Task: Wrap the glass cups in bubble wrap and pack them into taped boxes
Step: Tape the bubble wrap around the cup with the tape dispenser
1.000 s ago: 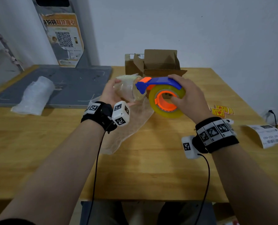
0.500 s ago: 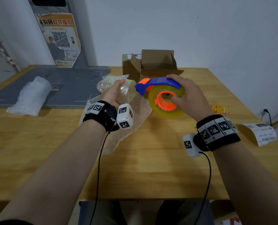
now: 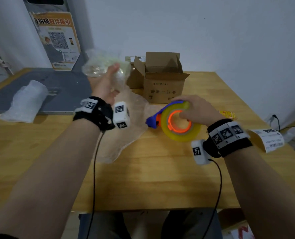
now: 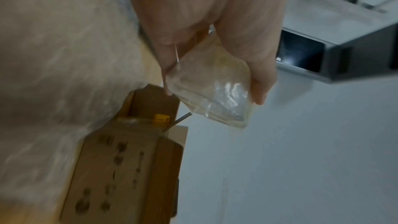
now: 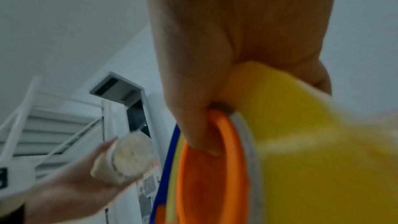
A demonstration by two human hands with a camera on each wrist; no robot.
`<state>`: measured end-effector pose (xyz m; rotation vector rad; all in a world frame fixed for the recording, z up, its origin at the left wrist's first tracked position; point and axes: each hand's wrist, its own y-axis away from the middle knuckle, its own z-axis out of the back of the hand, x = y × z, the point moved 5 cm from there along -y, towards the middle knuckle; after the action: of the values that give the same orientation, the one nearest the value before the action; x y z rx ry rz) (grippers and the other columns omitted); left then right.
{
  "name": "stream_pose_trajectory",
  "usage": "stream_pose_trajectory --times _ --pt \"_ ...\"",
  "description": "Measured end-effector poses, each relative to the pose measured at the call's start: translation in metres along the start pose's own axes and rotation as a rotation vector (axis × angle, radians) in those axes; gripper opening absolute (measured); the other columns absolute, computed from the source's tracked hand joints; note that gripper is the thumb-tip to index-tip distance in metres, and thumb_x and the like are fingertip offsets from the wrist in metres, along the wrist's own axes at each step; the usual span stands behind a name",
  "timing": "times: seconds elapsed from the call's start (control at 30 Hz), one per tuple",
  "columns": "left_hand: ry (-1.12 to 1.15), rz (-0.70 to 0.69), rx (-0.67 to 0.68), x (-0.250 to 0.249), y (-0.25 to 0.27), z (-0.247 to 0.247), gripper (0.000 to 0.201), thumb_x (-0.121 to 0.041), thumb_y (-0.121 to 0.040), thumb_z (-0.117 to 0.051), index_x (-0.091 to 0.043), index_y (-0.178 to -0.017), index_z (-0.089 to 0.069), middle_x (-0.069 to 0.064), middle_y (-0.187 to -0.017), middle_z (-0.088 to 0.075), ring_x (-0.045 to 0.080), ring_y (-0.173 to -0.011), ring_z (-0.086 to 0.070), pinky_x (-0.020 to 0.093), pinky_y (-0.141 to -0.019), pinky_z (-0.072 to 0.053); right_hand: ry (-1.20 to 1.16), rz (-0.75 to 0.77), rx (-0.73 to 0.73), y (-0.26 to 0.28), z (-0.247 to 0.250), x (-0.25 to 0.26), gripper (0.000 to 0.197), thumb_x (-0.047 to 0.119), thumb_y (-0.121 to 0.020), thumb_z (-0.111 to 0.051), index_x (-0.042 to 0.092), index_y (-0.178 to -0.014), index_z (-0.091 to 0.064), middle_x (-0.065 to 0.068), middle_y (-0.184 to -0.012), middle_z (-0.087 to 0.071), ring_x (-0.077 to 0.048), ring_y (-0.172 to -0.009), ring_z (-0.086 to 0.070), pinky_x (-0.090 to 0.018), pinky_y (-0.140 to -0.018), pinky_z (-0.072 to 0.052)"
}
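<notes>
My left hand (image 3: 107,81) grips a glass cup wrapped in bubble wrap (image 3: 105,67), raised above the table to the left of the open cardboard box (image 3: 162,80). In the left wrist view the wrapped cup (image 4: 213,91) sits between thumb and fingers, with the box (image 4: 129,159) below it. My right hand (image 3: 195,109) grips a tape dispenser (image 3: 176,121) with a yellowish roll, orange core and blue handle, low over the table in front of the box. In the right wrist view the thumb hooks into the dispenser's orange core (image 5: 206,168).
A loose sheet of bubble wrap (image 3: 126,128) lies on the wooden table (image 3: 143,178). Another wrapped bundle (image 3: 26,100) rests on a grey mat (image 3: 65,90) at left. Yellow stickers (image 3: 227,113) and a paper label (image 3: 269,140) lie at right.
My left hand has lifted the wrapped cup up and away from the dispenser. My right hand has lowered the tape dispenser toward the table in front of the box.
</notes>
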<state>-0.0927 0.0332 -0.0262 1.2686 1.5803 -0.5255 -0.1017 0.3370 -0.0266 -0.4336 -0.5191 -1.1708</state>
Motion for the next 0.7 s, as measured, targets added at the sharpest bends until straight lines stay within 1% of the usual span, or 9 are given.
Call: stream_pose_trajectory --times 0.1,0.17,0.23,0.3,0.37,0.47,0.57,0.63,0.7 --pt "0.024 -0.076 0.065 -0.021 0.011 -0.011 0.05 -0.038 -0.08 -0.086 -0.018 -0.12 -0.063 0.009 -0.124 -0.068 0.027 -0.112 -0.07 0.049 -0.098 -0.057 -0.283 -0.126 -0.099 0.004 -0.013 -0.025 0.05 0.011 -0.087 -0.068 0.032 -0.132 -0.065 0.003 -0.1 -0.071 -0.02 -0.081 -0.065 -0.029 -0.066 -0.05" --pt "-0.029 -0.046 0.096 -0.013 0.016 -0.018 0.053 -0.035 -0.083 -0.085 -0.016 -0.127 -0.063 0.01 -0.119 -0.07 0.029 -0.106 -0.072 0.051 -0.094 -0.059 -0.407 -0.223 -0.147 0.002 -0.012 -0.032 0.041 0.006 -0.088 -0.067 0.027 -0.124 -0.068 0.002 -0.078 -0.067 -0.01 -0.06 -0.062 -0.019 -0.05 -0.045" --pt "-0.088 -0.029 0.109 0.002 0.016 -0.024 0.059 -0.035 -0.083 -0.085 -0.014 -0.133 -0.061 0.009 -0.117 -0.07 0.027 -0.1 -0.073 0.047 -0.088 -0.062 -0.497 -0.312 -0.107 -0.001 -0.012 -0.04 0.032 0.003 -0.089 -0.069 0.021 -0.115 -0.07 -0.001 -0.07 -0.064 -0.007 -0.045 -0.057 -0.016 -0.04 -0.041" --pt "-0.122 -0.015 0.112 0.013 0.017 -0.027 0.057 -0.034 -0.082 -0.085 -0.013 -0.129 -0.06 0.011 -0.119 -0.067 0.028 -0.101 -0.071 0.048 -0.088 -0.062 -0.559 -0.396 -0.053 -0.004 -0.013 -0.048 0.027 0.005 -0.089 -0.071 0.016 -0.114 -0.069 -0.006 -0.076 -0.069 -0.016 -0.053 -0.064 -0.022 -0.047 -0.05" --pt "-0.135 0.002 0.121 0.023 0.015 -0.028 0.057 -0.034 -0.08 -0.086 -0.014 -0.126 -0.06 0.013 -0.122 -0.065 0.032 -0.107 -0.068 0.052 -0.092 -0.06 -0.594 -0.475 -0.043 -0.006 -0.016 -0.061 0.029 0.009 -0.089 -0.073 0.011 -0.118 -0.068 -0.012 -0.086 -0.072 -0.026 -0.068 -0.068 -0.033 -0.061 -0.057" --pt "-0.134 0.046 0.146 0.036 0.015 -0.031 0.068 -0.038 -0.075 -0.09 -0.017 -0.132 -0.06 0.014 -0.13 -0.064 0.034 -0.114 -0.066 0.053 -0.092 -0.06 -0.634 -0.602 -0.077 -0.009 -0.019 -0.084 0.036 0.011 -0.088 -0.073 0.009 -0.123 -0.061 -0.016 -0.103 -0.069 -0.032 -0.082 -0.068 -0.042 -0.073 -0.057" --pt "-0.151 0.074 0.184 0.048 0.019 -0.038 0.066 -0.035 -0.075 -0.09 -0.019 -0.132 -0.062 0.011 -0.127 -0.07 0.03 -0.113 -0.068 0.049 -0.089 -0.061 -0.69 -0.698 -0.112 -0.014 -0.021 -0.1 0.049 0.015 -0.084 -0.077 0.008 -0.128 -0.057 -0.022 -0.121 -0.067 -0.041 -0.101 -0.069 -0.058 -0.086 -0.058" --pt "-0.173 0.068 0.201 0.054 0.019 -0.042 0.066 -0.03 -0.076 -0.09 -0.02 -0.134 -0.061 0.006 -0.122 -0.073 0.027 -0.112 -0.068 0.049 -0.087 -0.062 -0.698 -0.708 -0.145 -0.017 -0.021 -0.104 0.063 0.019 -0.08 -0.081 0.007 -0.134 -0.052 -0.023 -0.122 -0.065 -0.043 -0.103 -0.069 -0.062 -0.086 -0.057" --pt "-0.223 0.068 0.206 0.059 0.02 -0.045 0.067 -0.03 -0.074 -0.091 -0.021 -0.133 -0.062 0.001 -0.118 -0.074 0.023 -0.111 -0.067 0.044 -0.082 -0.063 -0.623 -0.688 -0.161 -0.029 -0.02 -0.115 0.099 0.032 -0.061 -0.087 0.006 -0.144 -0.04 -0.022 -0.122 -0.062 -0.043 -0.101 -0.069 -0.061 -0.081 -0.06"
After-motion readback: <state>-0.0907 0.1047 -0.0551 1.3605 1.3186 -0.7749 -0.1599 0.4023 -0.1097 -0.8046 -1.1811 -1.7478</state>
